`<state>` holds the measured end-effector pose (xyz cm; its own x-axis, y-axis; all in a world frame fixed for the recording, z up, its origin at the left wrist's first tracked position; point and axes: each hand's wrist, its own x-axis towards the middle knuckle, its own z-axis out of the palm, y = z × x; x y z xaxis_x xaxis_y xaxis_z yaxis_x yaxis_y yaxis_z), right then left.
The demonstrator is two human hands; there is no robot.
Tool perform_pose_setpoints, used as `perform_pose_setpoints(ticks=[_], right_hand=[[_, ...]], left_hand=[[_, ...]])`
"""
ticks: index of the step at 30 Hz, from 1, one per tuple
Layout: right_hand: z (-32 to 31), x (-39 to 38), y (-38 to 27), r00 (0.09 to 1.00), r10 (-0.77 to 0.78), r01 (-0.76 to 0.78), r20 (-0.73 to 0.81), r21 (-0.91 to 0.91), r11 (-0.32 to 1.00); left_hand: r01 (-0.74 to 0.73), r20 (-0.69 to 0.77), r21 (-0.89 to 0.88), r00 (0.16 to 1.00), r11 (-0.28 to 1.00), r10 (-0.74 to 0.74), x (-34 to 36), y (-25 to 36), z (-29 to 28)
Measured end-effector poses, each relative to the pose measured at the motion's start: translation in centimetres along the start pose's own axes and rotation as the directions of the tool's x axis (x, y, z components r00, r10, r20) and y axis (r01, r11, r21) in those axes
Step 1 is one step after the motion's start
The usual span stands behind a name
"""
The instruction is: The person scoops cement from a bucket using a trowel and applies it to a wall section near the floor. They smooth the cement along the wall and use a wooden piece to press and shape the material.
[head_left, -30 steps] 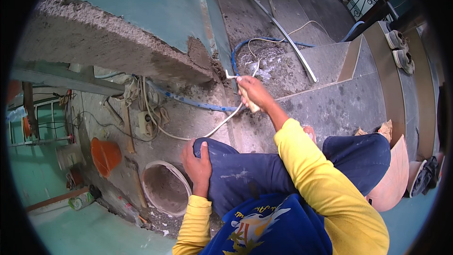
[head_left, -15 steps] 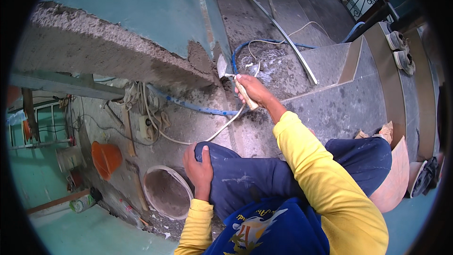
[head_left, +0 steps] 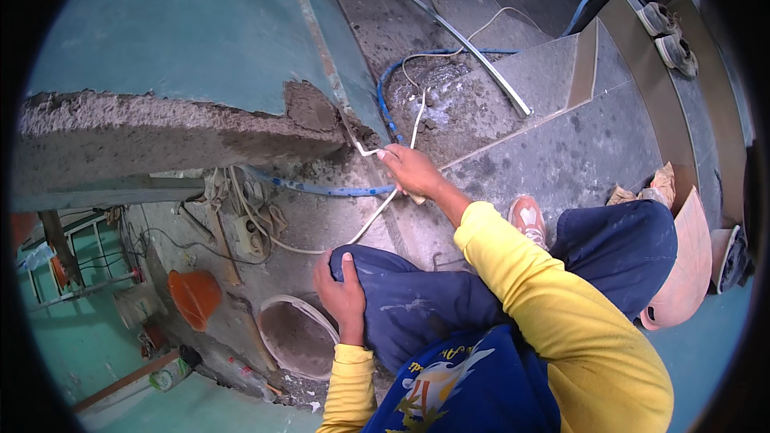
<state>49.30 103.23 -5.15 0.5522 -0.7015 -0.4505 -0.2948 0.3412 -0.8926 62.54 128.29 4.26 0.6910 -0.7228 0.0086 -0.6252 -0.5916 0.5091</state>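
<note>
My right hand [head_left: 410,174] grips a pale-handled trowel [head_left: 366,150] low at the wall corner; its blade is hard to make out. Beside it are rough grey mortar [head_left: 309,112] on the teal wall [head_left: 184,40], a white cable [head_left: 369,220] and a blue hose [head_left: 317,189]. On my left knee rests my left hand [head_left: 341,293], thumb apart from the fingers, holding nothing. A round bucket [head_left: 293,337] with grey residue stands just left of that hand.
Metal strips [head_left: 481,56] lie on the tiled landing [head_left: 553,152]. Shoes [head_left: 675,52] sit on steps at right, near a pink board [head_left: 674,281]. An orange container [head_left: 192,301], long-handled tools [head_left: 224,256] and tangled cords [head_left: 152,232] lie at left.
The view has shifted. My right hand with the trowel has moved slightly down and left along the corner; the blade seen half a second ago is less visible. My left hand stays on the knee.
</note>
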Motion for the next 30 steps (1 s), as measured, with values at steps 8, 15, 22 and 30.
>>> perform_pose_setpoints(ticks=[8, 15, 22, 30], right_hand=[[1.6, -2.0, -2.3, 0.999, -0.035, 0.036, -0.037, 0.040, 0.999], [1.6, -1.8, -2.1, 0.999, 0.006, 0.000, -0.042, 0.130, 0.992], [0.7, -2.5, -4.1, 0.997, -0.074, 0.074, 0.002, 0.049, 0.996], [0.9, -3.5, -6.2, 0.968, -0.241, 0.241, -0.066, -0.013, 0.970]], left_hand=[[-0.002, 0.001, 0.018, 1.000, 1.000, 0.002, 0.0, 0.3, -0.4], [0.012, 0.014, -0.007, 1.000, 1.000, -0.012, -0.1, 0.4, -0.1], [0.010, 0.006, 0.007, 1.000, 1.000, -0.010, -0.2, 0.8, -0.3], [0.008, 0.013, 0.033, 1.000, 0.999, -0.008, 0.0, 0.6, 0.1]])
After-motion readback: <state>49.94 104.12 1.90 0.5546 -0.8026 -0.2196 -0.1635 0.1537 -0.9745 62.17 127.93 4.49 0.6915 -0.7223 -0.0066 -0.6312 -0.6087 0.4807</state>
